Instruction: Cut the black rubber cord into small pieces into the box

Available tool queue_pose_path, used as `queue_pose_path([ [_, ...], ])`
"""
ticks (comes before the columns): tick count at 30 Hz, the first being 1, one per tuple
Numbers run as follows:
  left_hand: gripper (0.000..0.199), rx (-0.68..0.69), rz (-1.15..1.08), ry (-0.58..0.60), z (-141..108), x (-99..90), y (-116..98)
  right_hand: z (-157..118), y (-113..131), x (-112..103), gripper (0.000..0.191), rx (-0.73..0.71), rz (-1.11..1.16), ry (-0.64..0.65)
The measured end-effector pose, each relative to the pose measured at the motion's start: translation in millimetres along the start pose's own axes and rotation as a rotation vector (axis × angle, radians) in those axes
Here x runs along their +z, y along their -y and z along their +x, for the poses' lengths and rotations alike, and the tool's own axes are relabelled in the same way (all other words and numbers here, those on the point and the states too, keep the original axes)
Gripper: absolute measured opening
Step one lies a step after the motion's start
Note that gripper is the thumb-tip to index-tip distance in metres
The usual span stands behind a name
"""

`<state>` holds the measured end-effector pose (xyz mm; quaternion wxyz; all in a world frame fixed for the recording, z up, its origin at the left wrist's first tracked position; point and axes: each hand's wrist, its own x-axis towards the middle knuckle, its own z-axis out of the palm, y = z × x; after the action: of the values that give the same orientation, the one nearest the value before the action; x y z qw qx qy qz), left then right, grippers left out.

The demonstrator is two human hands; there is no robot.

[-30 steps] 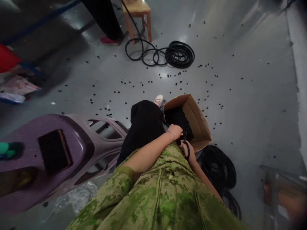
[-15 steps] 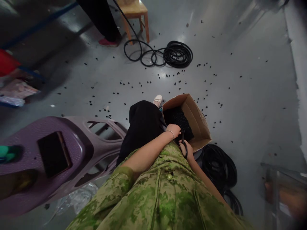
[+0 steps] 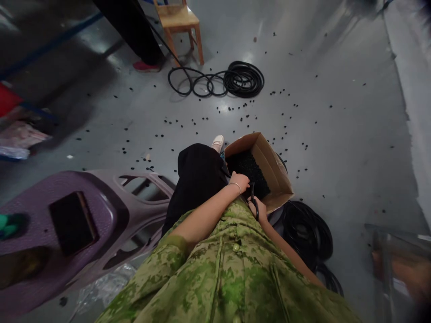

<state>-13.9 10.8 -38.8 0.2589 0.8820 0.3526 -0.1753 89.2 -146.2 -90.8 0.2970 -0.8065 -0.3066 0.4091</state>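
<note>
My left hand [image 3: 239, 181], with a thin bracelet at the wrist, is closed at the near edge of an open cardboard box [image 3: 274, 172]. A dark length of black tubing [image 3: 226, 172] runs to it from the side of my leg; its end in the fingers is hidden. Just right of it, my right hand [image 3: 260, 207] is wrapped round black-handled scissors [image 3: 255, 205], their blades pointing away from me toward the left fingertips. Many small black pieces [image 3: 247, 166] fill the bottom of the box, right beneath both hands.
A purple plastic stool [image 3: 104, 215] on the left bears a dark phone-like slab [image 3: 73, 223]. Coiled black tubing lies ahead [image 3: 247, 78] and at right [image 3: 305, 229]. Black bits dot the floor. Beyond stand a wooden chair [image 3: 180, 18] and a person's leg [image 3: 134, 31].
The whole view has shifted slightly, with most things sitting a little further left. Both hands keep their places by the box, the scissors still in the right one.
</note>
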Motion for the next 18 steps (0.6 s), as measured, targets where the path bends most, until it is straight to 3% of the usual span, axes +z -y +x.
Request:
queue_pose_path([
  [9,0.026,-0.031,-0.016,-0.018,-3.0,1.8,-2.1,0.3,0.0,0.9,0.019,-0.010,-0.075,-0.032],
  [18,0.027,-0.014,-0.042,-0.021,-6.4,-2.4,-0.4,-0.4,-4.6,-2.9,0.029,-0.040,0.015,0.021],
])
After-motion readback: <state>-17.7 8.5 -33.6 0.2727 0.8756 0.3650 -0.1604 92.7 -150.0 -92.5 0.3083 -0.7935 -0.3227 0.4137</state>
